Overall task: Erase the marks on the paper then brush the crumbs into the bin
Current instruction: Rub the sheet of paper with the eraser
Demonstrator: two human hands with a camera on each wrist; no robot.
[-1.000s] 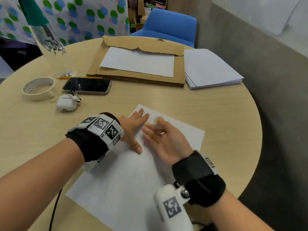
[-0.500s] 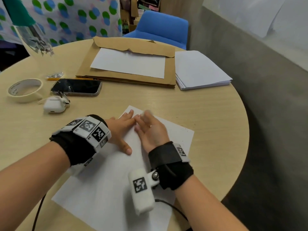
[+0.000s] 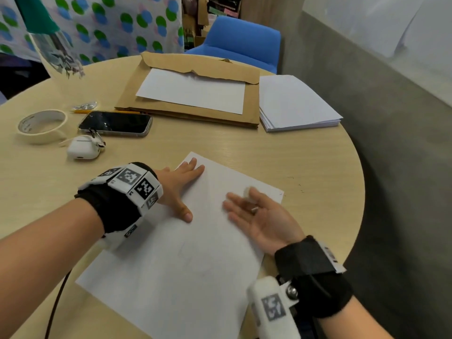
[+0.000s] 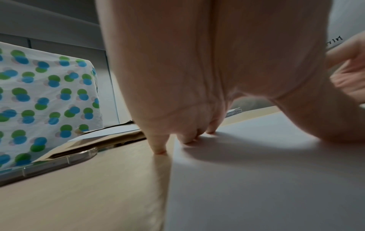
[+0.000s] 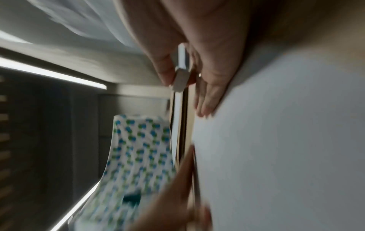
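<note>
Right hand (image 3: 263, 216) motion-blurred in head view; small white eraser (image 3: 246, 192) at thumb only smear there. Right wrist view blurred overall. Crumbs on paper (image 3: 171, 277) too small to resolve. Paper near corner cut off by frame bottom. Left hand (image 4: 197, 70) palm fills left wrist view, hiding far table.

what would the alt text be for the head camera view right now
A person's left hand presses flat on a white sheet of paper on a round wooden table, while the right hand, edge-down on the sheet, holds a small white eraser. Beyond lie a phone, tape roll, earbud case, brown envelope and paper stack.
</note>
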